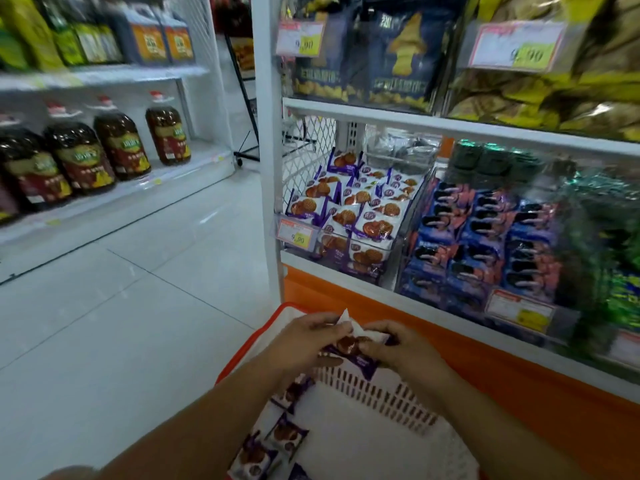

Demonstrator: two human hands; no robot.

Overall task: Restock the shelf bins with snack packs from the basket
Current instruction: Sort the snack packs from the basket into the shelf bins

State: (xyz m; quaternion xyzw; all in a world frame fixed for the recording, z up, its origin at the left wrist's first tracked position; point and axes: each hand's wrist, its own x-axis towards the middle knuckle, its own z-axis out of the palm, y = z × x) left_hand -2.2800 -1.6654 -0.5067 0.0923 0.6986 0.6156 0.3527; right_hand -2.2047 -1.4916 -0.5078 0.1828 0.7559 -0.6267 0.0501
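Note:
Both hands hold snack packs (349, 344), white and purple with a brown waffle picture, above the basket. My left hand (304, 344) grips them from the left, my right hand (398, 348) pinches them from the right. The white slotted basket (388, 396) with a red rim sits low in front of me, with several more packs (273, 441) along its left side. The clear shelf bin (346, 216) holding the same waffle packs stands on the lower shelf, above and beyond my hands.
A bin of blue cookie packs (485, 237) sits right of the waffle bin, green packs (606, 258) further right. Price tags (296, 233) hang on the bin fronts. An orange base panel (485, 358) runs below the shelf. Oil bottles (104, 150) line shelves across the tiled aisle.

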